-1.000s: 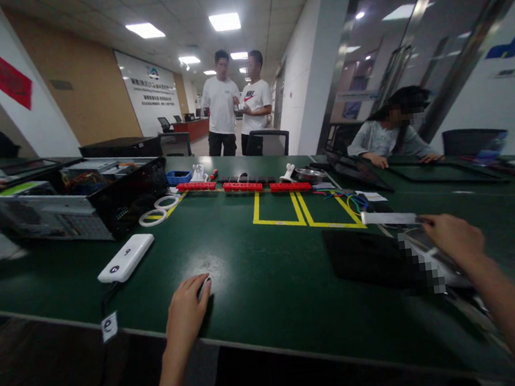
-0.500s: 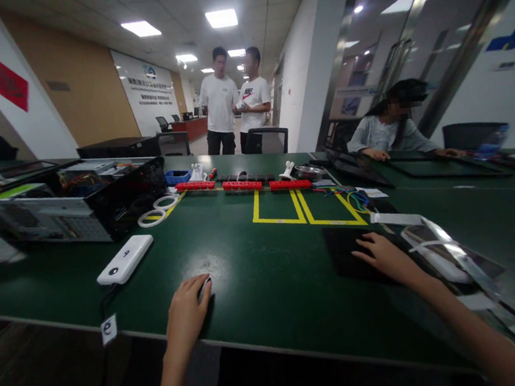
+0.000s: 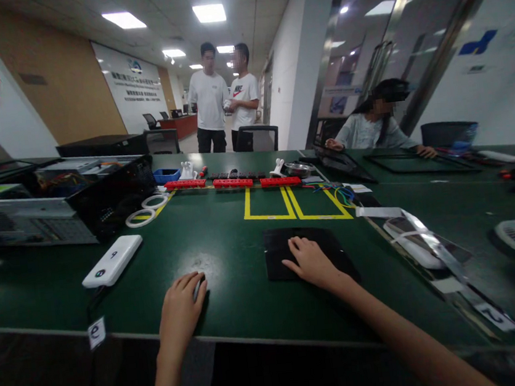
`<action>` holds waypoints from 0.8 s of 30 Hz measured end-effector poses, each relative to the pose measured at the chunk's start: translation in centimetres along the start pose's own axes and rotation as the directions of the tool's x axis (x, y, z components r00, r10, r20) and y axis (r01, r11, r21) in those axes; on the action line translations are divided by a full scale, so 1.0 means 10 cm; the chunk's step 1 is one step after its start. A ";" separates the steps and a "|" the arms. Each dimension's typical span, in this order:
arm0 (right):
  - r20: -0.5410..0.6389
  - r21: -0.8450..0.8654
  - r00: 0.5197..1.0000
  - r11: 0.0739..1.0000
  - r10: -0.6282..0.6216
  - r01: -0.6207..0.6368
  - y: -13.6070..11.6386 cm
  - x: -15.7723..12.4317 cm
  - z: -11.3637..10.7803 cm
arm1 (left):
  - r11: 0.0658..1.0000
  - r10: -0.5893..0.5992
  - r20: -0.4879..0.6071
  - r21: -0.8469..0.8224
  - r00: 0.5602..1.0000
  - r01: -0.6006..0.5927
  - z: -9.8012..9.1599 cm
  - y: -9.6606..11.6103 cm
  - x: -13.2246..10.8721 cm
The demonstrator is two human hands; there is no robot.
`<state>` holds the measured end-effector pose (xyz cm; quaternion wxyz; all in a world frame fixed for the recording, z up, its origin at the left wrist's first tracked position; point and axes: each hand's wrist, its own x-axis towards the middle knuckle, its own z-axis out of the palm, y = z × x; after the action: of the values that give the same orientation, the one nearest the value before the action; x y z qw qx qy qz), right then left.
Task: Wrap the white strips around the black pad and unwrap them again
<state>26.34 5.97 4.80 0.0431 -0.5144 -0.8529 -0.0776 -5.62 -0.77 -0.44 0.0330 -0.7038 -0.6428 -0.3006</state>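
My left hand (image 3: 180, 307) is curled over a computer mouse (image 3: 198, 285) near the front edge of the green table. Most of the mouse is hidden under the fingers; only its side, towards the thumb, shows. Further right, my right hand (image 3: 311, 262) lies palm down on a black mouse pad (image 3: 278, 259), its fingers stretched out and the thumb apart. The pad is flat on the table, in front of two rectangles of yellow tape (image 3: 269, 217).
An open computer case (image 3: 55, 210) stands at left, behind a white power bank (image 3: 113, 261). White tape rolls (image 3: 140, 217) and red strips (image 3: 233, 183) lie farther back. Cables (image 3: 342, 196) and a clear-strapped white device (image 3: 413, 243) are at right. A person (image 3: 373, 121) sits beyond.
My right hand and the mouse pad have slid left across the table, closer to my left hand. The left hand stays on the mouse. The view has turned slightly right.
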 end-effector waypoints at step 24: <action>-0.465 0.097 0.530 0.636 0.709 -0.765 1.81 -0.47 -0.47 | 0.977 0.212 0.153 -0.011 0.965 -0.213 -0.07 0.07 0.00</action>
<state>44.51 9.33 10.34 0.2428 -0.7933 -0.5121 -0.2224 -5.23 -1.24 0.37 0.0176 -0.7894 -0.5653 -0.2386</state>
